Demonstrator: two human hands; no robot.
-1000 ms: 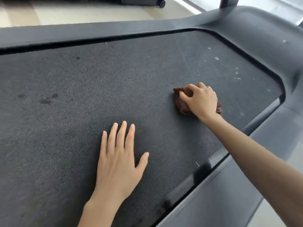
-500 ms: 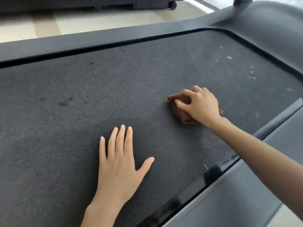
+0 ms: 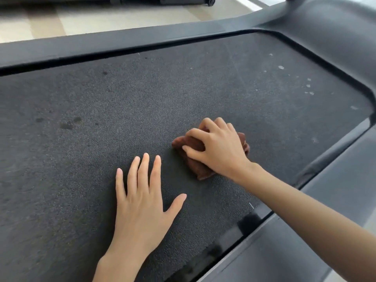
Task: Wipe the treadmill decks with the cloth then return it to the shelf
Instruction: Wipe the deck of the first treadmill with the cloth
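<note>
Starting far left of the grip: a few dark spots sit on the treadmill belt, well off to the left of the cloth and a bit further from the person. The belt itself is dark grey and pebbly.

Next over, the left hand lies flat on the belt, palm down, fingers straight and close together, thumb stuck out to the side. It's holding nothing. It's just left of the grip and nearer to the person, close to the cloth but not touching it.

Then the grip itself: the right hand is bunched over a brown cloth, fingers curled down into it and thumb tucked against the near-left side, so the cloth is scrunched up under the palm and pressed onto the belt. Bits of cloth poke out to the left, to the right and toward the wrist. The forearm runs off to the lower right.

Right of the grip and further away, a scatter of white specks dots the belt near its rounded corner. Beyond those is the grey motor cover. The near side rail passes under the right forearm, and the far side rail runs across the top, with pale floor behind it.
</note>
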